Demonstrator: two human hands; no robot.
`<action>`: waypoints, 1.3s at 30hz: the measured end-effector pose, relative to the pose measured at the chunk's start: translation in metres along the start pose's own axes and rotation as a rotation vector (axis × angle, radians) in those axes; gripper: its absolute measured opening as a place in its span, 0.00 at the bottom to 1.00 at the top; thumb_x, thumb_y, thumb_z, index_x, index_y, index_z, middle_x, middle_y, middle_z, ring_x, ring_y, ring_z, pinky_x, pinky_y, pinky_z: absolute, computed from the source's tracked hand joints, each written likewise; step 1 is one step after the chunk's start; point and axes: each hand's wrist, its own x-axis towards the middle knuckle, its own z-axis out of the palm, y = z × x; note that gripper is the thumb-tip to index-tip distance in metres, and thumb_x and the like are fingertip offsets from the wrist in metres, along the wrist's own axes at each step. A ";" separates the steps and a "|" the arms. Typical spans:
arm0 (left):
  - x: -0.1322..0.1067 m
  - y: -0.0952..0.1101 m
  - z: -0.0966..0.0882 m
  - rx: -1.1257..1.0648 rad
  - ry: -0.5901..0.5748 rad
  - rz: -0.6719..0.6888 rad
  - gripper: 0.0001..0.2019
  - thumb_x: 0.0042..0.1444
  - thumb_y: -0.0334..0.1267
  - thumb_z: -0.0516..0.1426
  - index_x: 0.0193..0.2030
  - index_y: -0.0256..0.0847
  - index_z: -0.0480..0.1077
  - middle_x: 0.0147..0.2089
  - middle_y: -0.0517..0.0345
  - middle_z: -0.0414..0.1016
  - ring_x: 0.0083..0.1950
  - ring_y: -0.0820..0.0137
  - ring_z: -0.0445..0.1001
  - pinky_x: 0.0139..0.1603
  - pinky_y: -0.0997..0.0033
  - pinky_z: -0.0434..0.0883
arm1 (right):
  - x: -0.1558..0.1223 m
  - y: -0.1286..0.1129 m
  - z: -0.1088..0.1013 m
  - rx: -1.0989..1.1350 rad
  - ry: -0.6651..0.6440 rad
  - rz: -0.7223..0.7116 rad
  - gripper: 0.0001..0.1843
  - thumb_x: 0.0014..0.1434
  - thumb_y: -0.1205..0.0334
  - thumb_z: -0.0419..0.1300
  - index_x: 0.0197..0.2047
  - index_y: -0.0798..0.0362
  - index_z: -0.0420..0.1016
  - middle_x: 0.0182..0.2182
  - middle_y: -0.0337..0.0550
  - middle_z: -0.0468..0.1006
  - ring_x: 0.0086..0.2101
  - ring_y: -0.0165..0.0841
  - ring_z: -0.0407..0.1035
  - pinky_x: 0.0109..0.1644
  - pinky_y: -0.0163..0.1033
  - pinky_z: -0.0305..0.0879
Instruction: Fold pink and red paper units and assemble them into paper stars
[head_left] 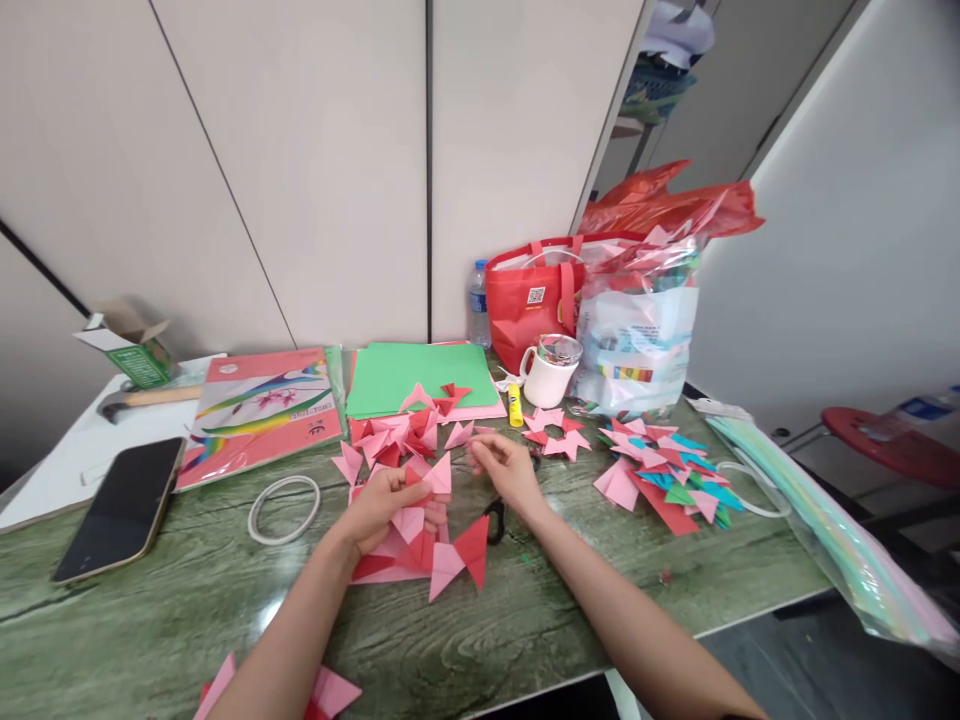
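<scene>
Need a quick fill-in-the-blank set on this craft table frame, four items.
1. The folded pink paper piece is held in the person's ____ hand.
2. The white enamel mug stands before the ____ fabric tote bag.
3. The black smartphone lies screen ____ on the green wood-grain table.
4. The flat paper sheet stack has a ____ top sheet.

Missing: left; red; up; green.

A dark phone lies on the green table, near a white tape ring. Farther back stand a white mug, a yellow glue stick, a red bag and a water bottle.
</scene>
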 end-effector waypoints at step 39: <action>-0.003 0.002 0.000 0.013 0.070 0.292 0.11 0.42 0.43 0.65 0.27 0.36 0.74 0.37 0.50 0.78 0.42 0.62 0.74 0.43 0.65 0.68 | -0.007 -0.023 0.003 0.049 -0.289 -0.015 0.18 0.44 0.57 0.66 0.39 0.52 0.70 0.29 0.38 0.72 0.28 0.29 0.68 0.29 0.34 0.68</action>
